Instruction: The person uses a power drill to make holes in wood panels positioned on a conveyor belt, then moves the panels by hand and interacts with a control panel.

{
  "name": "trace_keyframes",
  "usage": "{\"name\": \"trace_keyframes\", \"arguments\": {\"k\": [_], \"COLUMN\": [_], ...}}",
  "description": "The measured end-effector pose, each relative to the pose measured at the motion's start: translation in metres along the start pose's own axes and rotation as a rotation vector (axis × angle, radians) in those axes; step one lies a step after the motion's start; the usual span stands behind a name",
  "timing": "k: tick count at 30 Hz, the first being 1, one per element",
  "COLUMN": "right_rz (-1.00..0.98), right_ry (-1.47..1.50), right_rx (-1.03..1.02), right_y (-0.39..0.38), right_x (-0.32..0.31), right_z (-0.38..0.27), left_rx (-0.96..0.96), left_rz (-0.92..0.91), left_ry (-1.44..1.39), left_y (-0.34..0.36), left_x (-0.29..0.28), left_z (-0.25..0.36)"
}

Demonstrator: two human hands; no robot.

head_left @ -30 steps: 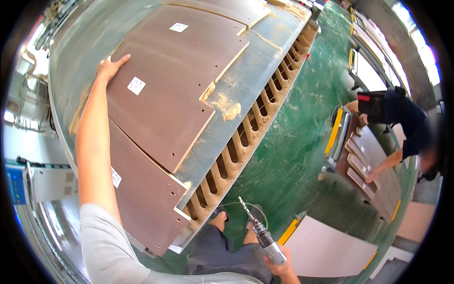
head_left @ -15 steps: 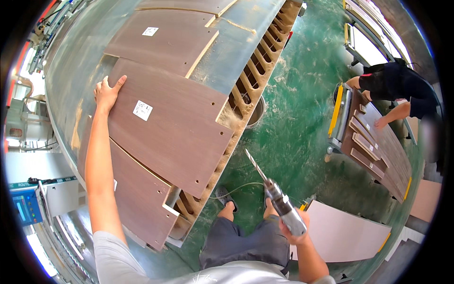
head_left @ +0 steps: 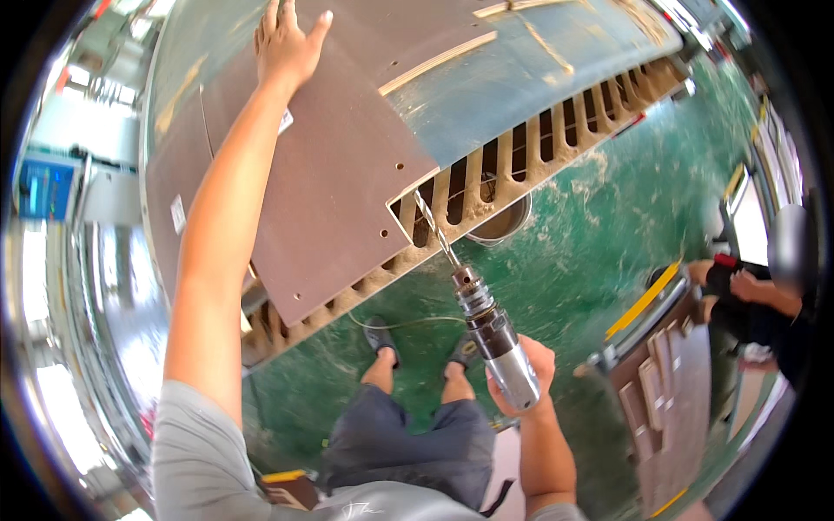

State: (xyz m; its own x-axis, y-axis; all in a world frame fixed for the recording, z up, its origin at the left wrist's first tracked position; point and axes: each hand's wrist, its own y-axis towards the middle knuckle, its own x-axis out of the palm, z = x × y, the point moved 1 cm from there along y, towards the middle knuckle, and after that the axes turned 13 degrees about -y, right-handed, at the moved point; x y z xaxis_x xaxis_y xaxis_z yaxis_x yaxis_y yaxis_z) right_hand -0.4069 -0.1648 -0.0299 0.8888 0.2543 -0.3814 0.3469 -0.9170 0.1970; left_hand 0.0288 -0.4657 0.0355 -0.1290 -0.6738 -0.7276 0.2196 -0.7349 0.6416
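A brown wood panel (head_left: 339,165) with small round holes near its edges lies on a slatted worktable (head_left: 556,143). My left hand (head_left: 291,52) rests on the panel's far part, fingers spread and holding nothing. In my right hand (head_left: 537,369) is a silver drill (head_left: 504,347), gripped around its body. Its long twist bit (head_left: 437,227) points up toward the notched right corner of the panel. In this view the tip overlaps the slats beside that corner; whether it touches anything I cannot tell. A thin pale hose (head_left: 408,323) runs behind the drill.
Sawdust covers the table's slatted edge. A bucket (head_left: 504,226) stands on the green floor (head_left: 599,226) under that edge. At the right, a co-worker (head_left: 756,300) is beside a cart carrying brown boards (head_left: 665,395). A blue control screen (head_left: 48,187) is at the far left.
My view has swung to the right. The drill has come forward from over the floor to the panel's corner and table edge. My left hand stays spread on the panel.
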Motion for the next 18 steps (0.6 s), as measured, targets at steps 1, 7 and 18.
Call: {"name": "trace_keyframes", "arguments": {"k": [1,7,18], "right_rz": [0.000,0.002,0.003], "right_ry": [-0.037,-0.167,-0.288], "right_rx": [-0.036,-0.057,-0.013], "right_y": [0.005,0.001,0.010], "right_x": [-0.003,-0.009,-0.013], "right_z": [0.004,0.038,0.031], "left_rx": [-0.281,-0.527,-0.362], "left_rz": [-0.093,-0.426,-0.475], "left_ry": [0.031,-0.017,0.009], "left_y": [0.004,0.040,0.066], "left_x": [0.007,0.029,0.062], "left_z": [-0.011,-0.022,-0.060]}}
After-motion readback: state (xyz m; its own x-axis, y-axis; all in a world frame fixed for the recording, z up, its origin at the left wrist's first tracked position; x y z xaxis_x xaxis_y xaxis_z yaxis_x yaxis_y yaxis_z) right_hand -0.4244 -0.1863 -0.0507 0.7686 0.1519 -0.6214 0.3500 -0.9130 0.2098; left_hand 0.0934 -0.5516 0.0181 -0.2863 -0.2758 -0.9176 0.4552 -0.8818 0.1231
